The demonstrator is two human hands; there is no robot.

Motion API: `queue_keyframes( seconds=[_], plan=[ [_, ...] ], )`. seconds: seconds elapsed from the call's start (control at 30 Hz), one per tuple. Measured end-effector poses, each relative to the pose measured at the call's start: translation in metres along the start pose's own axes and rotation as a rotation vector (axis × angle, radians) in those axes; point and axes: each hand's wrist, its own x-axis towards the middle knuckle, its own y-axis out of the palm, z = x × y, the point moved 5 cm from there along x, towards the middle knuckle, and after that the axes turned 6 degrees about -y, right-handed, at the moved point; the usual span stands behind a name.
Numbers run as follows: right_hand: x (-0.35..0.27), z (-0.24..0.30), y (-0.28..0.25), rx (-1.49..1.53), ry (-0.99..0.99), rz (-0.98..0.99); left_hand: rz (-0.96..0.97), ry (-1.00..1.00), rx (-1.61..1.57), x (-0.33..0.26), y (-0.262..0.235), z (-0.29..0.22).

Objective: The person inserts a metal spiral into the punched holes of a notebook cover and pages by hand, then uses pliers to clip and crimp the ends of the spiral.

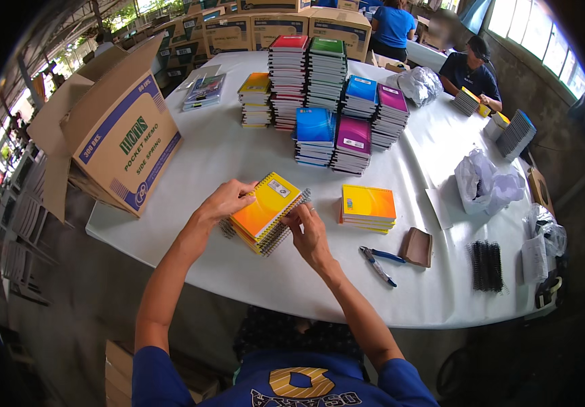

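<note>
Grips yellow notebooks [265,207] with left hand [223,202] and pinches a wire spiral [305,196] with right hand [311,237], near an open cardboard box [129,146] of unseen contents.

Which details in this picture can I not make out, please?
Head view: covers beneath the top yellow notebook, hidden by it.
Head view: whether the right hand pinches the grey coils; the fingertips are too small to tell.
Head view: inside of the large brown carton, hidden by its walls.
</note>
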Motion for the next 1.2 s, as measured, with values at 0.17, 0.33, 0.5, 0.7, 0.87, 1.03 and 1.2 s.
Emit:
queue_keyframes(
  seconds=[0.17,0.33,0.5,0.7,0.87,1.03,1.2],
  plan=[
    [-0.012,0.008,-0.005,-0.034,0.037,0.063,-0.052,-0.051,-0.326,0.006,-0.005,0.009],
    [-0.022,0.017,0.017,0.061,0.068,0.07,0.211,-0.303,-0.297,0.014,0.01,0.001],
    [-0.023,-0.001,-0.01,0.01,-0.017,0.068,0.054,-0.213,-0.215,0.015,0.002,0.01],
    [-0.015,-0.112,-0.207,-1.033,0.293,-0.201,-0.527,0.245,0.176,-0.02,-0.007,-0.047],
    [-0.002,-0.146,-0.22,-0.349,0.839,-0.031,-0.479,0.326,0.201,-0.039,0.055,-0.092],
    [-0.01,-0.142,-0.23,-0.506,0.741,-0.055,-0.357,0.368,0.11,-0.037,0.109,-0.101],
    [-0.011,-0.153,-0.236,-0.347,0.79,-0.035,-0.327,0.395,0.149,-0.02,0.143,-0.096]
  ],
)
